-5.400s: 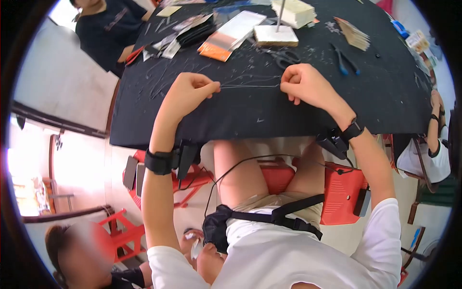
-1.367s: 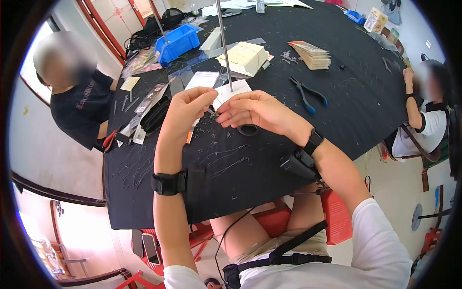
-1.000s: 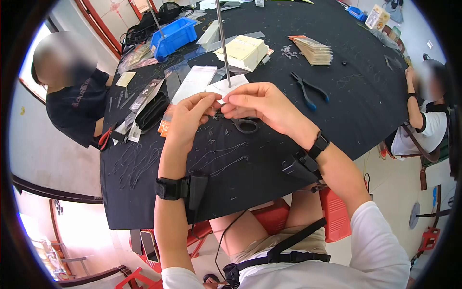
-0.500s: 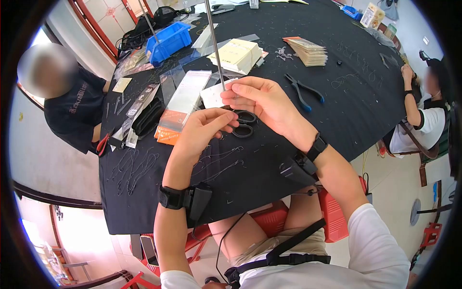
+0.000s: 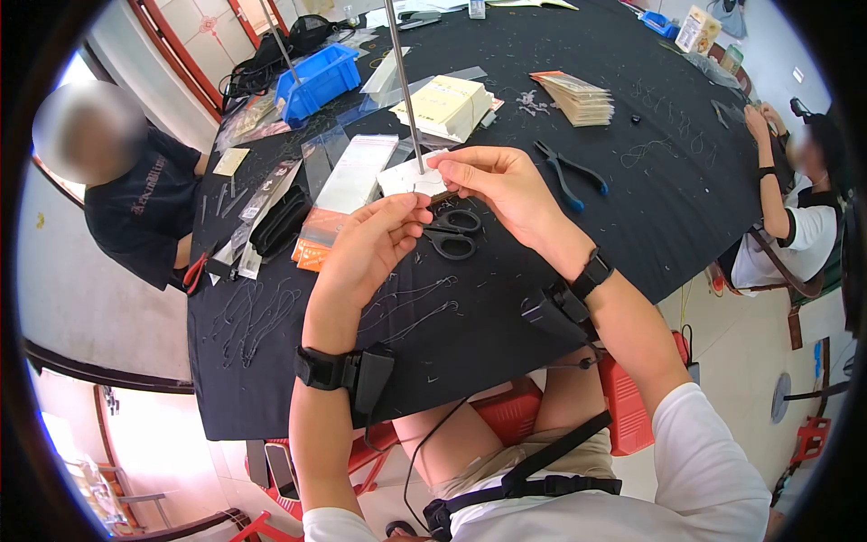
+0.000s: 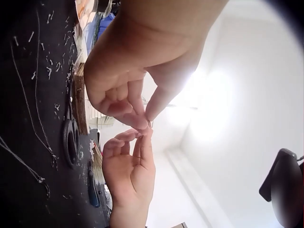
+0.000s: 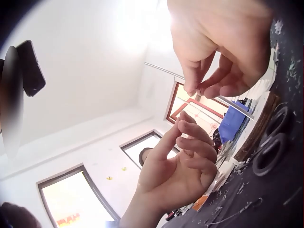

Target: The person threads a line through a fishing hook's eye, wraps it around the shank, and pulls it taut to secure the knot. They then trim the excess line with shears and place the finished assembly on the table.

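Note:
In the head view my left hand pinches a small dark piece on a thin line between thumb and forefinger. Just up and right of it my right hand pinches the thin line, its other fingers curled in. The fingertips face each other closely, and a tiny curved glint shows at my left thumb tip in the left wrist view. I cannot tell the held piece's exact kind. Below the hands lie black-handled scissors. Behind stands a white-topped block with an upright metal rod.
Looped lines lie at the table's left front. Blue-handled pliers are to the right. Behind are a card stack, orange-white packets and a blue bin. Two other people sit at the left and right sides.
Earlier, both hands stretched a thin line low over the table; then they rose toward the block. Over the last half second the left hand shifts slightly up and left, uncovering the scissors.

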Demonstrator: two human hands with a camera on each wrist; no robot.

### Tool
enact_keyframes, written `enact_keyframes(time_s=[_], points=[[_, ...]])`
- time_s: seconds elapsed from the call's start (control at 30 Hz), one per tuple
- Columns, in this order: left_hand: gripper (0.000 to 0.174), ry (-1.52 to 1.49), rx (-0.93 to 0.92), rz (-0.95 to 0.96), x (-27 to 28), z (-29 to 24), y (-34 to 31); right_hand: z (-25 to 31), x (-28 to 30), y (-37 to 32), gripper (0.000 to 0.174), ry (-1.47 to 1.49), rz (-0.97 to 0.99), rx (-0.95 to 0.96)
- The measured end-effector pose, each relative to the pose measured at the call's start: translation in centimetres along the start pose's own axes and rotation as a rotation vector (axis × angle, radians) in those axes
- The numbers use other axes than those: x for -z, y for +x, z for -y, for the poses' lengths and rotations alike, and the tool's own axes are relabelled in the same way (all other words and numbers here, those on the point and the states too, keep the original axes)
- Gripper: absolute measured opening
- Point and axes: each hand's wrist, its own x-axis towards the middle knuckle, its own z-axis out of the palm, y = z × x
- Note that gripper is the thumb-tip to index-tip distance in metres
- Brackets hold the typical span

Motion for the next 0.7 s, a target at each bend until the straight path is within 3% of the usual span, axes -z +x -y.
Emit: enact_keyframes(time_s=[0.23,0.7], points=[[0.022,-0.143,0.030,-0.048,0.18,-0.14,0.14,0.31,-0.26,-0.22,0.022,-0.021,0.011,-0.012],[0.026,0.018,0.102,0.034,-0.63,-0.21,-0.27,-0.15,-0.76,-0.39,0.017,-0.119,0.045,0.043]])
